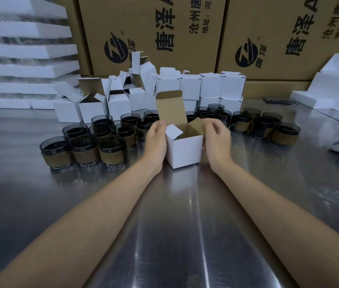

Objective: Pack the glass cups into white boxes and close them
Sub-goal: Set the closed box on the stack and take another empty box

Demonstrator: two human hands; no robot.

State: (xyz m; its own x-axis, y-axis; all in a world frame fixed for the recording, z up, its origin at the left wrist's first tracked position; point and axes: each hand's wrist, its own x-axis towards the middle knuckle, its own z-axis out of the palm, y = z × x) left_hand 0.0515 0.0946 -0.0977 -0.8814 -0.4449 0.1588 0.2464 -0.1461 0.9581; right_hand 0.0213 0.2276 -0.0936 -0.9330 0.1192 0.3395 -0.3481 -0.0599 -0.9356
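Across the near half of the steel worktop [177,225], two bare forearms reach away toward the middle. At their ends the left hand [156,140] grips the left wall of a white box [185,151], with its thumb up by the raised left side flap. The right hand [216,140] holds the right wall, its fingers curled onto the brown right side flap. The box stands on the worktop between them, one corner turned near. Its long lid flap is upright on the far side, brown face showing. I cannot tell what lies inside.

Just beyond, dark glass cups [85,146] with brown sleeves stand in clusters to the left, behind and to the right of the box. Farther back, empty open boxes [92,106] crowd the left, and closed boxes [211,86] are stacked beside them on the right. At the far wall are printed brown cartons [154,34], with stacked foam trays [19,50] far left and foam pieces [330,88] far right.
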